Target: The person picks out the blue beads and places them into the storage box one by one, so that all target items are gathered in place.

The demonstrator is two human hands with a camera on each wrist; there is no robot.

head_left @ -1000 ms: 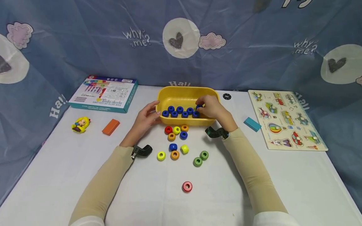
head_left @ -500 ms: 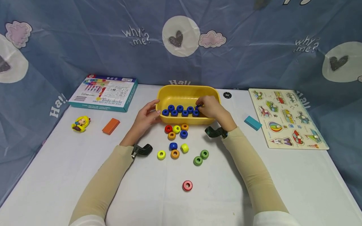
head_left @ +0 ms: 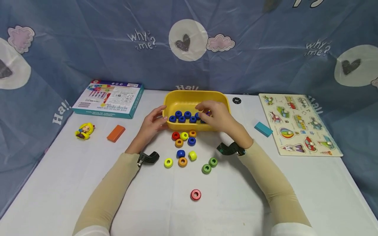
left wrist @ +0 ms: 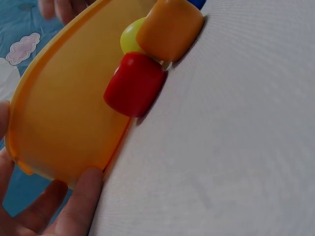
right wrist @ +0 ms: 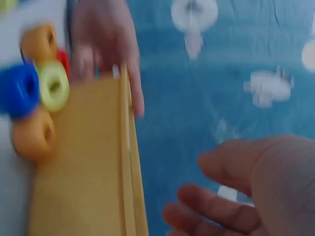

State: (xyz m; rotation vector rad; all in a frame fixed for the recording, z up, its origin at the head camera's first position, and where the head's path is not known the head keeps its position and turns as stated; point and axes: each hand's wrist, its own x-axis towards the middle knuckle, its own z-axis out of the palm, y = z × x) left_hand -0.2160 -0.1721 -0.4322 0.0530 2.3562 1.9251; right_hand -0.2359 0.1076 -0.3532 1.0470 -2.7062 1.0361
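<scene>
In the head view, a deep yellow plastic tray holds several blue beads along its near side. My left hand holds the tray's left end, fingers and thumb against its wall, as the left wrist view also shows. Over the tray's right part hovers my right hand, its thumb and fingers apart; nothing shows between them in the right wrist view. It partly hides the rightmost blue beads. Just in front of the tray lie a red bead, a yellow bead, orange beads and a blue bead.
Nearer lie more loose beads, among them two green beads and a red ring-shaped bead. At left are a toy box, a yellow-haired figure and an orange block. A blue block and a picture puzzle board lie right.
My right hand has let go of a blue bead at the row's right end, spread its fingers and shifted slightly left and nearer. The left hand stays at the tray.
</scene>
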